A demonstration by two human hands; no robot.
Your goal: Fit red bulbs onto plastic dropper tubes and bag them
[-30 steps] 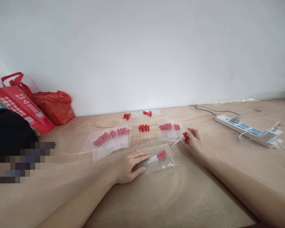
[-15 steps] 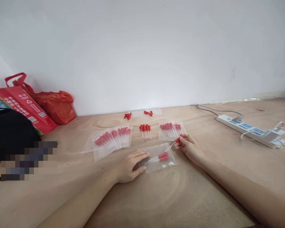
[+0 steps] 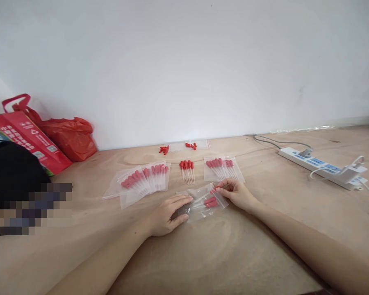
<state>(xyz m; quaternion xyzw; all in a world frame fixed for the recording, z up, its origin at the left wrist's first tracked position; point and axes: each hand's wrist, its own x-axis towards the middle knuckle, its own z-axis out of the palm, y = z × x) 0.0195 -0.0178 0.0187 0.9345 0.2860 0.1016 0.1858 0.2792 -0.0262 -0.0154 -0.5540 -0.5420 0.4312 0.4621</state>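
Note:
A clear zip bag (image 3: 199, 214) lies on the table with red-bulbed droppers (image 3: 210, 202) inside. My left hand (image 3: 169, 215) rests over the bag's left end, its fingers stretched out and the thumb apart from them. At the bag's right opening, my right hand (image 3: 233, 194) is closed in a pinch on the red bulb of another dropper (image 3: 213, 191). That dropper's thin stem reaches into the bag. Several loose droppers (image 3: 187, 172) lie side by side beyond the bag. Filled bags of droppers lie to the left (image 3: 144, 180) and to the right (image 3: 223, 169).
Loose red bulbs (image 3: 164, 150) and a flat clear bag (image 3: 204, 144) lie near the wall. A white power strip (image 3: 320, 166) with cables is at the right. Red bags (image 3: 69, 137) and a black item (image 3: 15, 172) stand at the left.
My right hand has moved left, taking the pinched dropper from outside the bag's opening into it. The left hand stays on the bag. The view has shifted slightly.

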